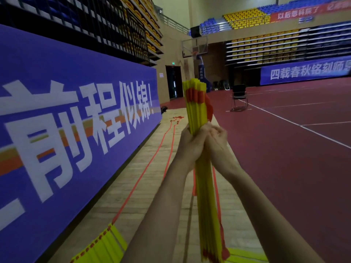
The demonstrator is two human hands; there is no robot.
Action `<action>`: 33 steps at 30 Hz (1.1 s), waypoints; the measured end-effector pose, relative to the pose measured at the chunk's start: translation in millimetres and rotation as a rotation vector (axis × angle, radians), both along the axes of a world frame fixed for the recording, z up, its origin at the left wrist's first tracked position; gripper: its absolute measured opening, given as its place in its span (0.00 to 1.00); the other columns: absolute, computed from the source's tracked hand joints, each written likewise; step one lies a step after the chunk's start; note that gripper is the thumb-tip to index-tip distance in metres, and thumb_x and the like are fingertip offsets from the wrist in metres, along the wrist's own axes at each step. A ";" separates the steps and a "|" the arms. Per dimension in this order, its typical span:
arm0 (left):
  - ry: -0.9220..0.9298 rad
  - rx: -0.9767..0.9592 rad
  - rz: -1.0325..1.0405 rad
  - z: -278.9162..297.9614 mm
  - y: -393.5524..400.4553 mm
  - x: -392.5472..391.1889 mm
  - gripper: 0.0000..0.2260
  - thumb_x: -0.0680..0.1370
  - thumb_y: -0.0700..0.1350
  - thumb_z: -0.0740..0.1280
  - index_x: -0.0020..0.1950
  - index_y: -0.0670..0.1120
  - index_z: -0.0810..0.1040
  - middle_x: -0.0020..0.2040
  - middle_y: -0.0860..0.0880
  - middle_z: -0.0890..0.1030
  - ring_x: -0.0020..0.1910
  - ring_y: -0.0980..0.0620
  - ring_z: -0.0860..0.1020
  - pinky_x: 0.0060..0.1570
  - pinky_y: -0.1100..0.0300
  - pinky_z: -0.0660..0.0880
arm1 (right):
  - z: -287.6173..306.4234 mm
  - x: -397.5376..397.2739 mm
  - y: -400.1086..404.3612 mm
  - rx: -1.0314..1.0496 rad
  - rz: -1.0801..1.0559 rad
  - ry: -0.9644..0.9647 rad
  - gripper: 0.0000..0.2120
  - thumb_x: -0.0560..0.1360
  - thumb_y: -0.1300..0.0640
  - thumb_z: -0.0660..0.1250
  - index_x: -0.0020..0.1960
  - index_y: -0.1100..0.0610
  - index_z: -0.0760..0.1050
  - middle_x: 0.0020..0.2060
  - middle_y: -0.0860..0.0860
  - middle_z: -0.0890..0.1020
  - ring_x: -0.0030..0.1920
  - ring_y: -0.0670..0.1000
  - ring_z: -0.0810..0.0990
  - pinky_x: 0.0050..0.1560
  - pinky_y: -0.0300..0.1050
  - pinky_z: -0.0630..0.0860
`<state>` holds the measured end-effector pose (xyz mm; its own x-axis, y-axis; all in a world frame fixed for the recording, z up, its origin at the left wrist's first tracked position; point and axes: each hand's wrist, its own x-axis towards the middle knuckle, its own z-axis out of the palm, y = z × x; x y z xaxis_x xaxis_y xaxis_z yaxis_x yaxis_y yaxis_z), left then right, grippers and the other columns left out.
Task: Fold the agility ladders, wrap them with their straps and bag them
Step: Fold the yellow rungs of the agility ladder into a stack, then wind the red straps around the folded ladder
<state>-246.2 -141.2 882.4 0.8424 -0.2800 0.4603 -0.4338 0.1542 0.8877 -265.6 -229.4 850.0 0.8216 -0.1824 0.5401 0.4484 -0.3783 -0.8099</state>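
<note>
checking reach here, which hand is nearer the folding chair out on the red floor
Right. The right hand grips the chair-side face of the yellow rung bundle; the left hand grips the banner side, farther from the folding chair. Both are far from it.

The long blue banner (76,118) along the left wall carries large white characters reading "前程似锦!", with a cut-off character before them at the frame's edge. A blue banner (305,72) below the far stands reads "四载春秋铭刻师", running on past the right edge. The red banner (307,12) on the upper stands begins "以后想", while the rest is too blurred to read.
</note>
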 end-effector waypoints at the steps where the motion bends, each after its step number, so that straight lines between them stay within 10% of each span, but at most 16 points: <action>1: -0.031 0.021 0.022 1.1 3.6 0.9 0.03 0.79 0.44 0.65 0.47 0.47 0.77 0.41 0.49 0.80 0.38 0.61 0.81 0.39 0.65 0.77 | 3.4 -3.0 -6.3 -0.009 -0.109 -0.044 0.11 0.77 0.39 0.59 0.56 0.41 0.69 0.63 0.48 0.64 0.66 0.51 0.67 0.68 0.58 0.68; 8: -0.167 0.249 -0.036 1.8 17.1 3.4 0.02 0.79 0.39 0.63 0.49 0.40 0.74 0.37 0.42 0.76 0.36 0.49 0.77 0.40 0.52 0.76 | 48.9 -7.3 -37.5 0.233 0.178 -0.136 0.19 0.78 0.42 0.62 0.63 0.53 0.72 0.56 0.45 0.79 0.58 0.43 0.78 0.59 0.43 0.73; 13: -0.112 0.303 -0.107 3.3 13.4 2.7 0.05 0.79 0.37 0.64 0.52 0.46 0.72 0.35 0.45 0.74 0.29 0.56 0.74 0.34 0.63 0.73 | 69.4 -9.8 -40.5 0.135 0.384 -0.033 0.25 0.75 0.41 0.55 0.54 0.59 0.77 0.43 0.50 0.84 0.45 0.50 0.83 0.48 0.44 0.79; 20: -0.208 0.340 0.037 -8.1 13.2 16.9 0.09 0.78 0.44 0.67 0.56 0.49 0.70 0.39 0.51 0.74 0.34 0.54 0.73 0.37 0.57 0.72 | 67.2 -25.1 -48.7 -0.036 0.217 0.048 0.16 0.78 0.46 0.59 0.50 0.59 0.76 0.28 0.41 0.80 0.27 0.42 0.74 0.30 0.37 0.73; 24: -0.318 0.452 0.332 -16.5 12.5 21.0 0.19 0.78 0.48 0.67 0.64 0.46 0.63 0.46 0.47 0.77 0.39 0.49 0.77 0.35 0.53 0.74 | 65.3 -35.5 -38.2 -0.094 0.134 0.160 0.06 0.78 0.53 0.65 0.46 0.55 0.77 0.35 0.49 0.81 0.28 0.42 0.71 0.33 0.37 0.67; 29: -0.635 0.743 0.465 -23.5 7.2 13.7 0.27 0.80 0.50 0.63 0.72 0.46 0.52 0.61 0.45 0.70 0.53 0.45 0.76 0.47 0.50 0.75 | 51.4 -27.0 0.0 0.139 -0.355 -0.080 0.20 0.69 0.39 0.72 0.30 0.52 0.71 0.25 0.44 0.74 0.28 0.42 0.72 0.36 0.41 0.68; 33: -0.593 0.778 0.330 -7.2 14.9 10.0 0.33 0.75 0.52 0.70 0.71 0.51 0.52 0.61 0.48 0.68 0.52 0.48 0.75 0.48 0.51 0.77 | 50.0 -26.8 5.4 0.470 -0.190 -0.229 0.15 0.71 0.50 0.75 0.31 0.52 0.73 0.27 0.44 0.77 0.32 0.41 0.77 0.42 0.43 0.75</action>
<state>-236.2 -126.3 875.1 0.6276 -0.4738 0.6177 -0.7511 -0.5774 0.3202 -292.4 -224.1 900.0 0.6218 -0.5804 0.5258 0.5924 -0.0907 -0.8006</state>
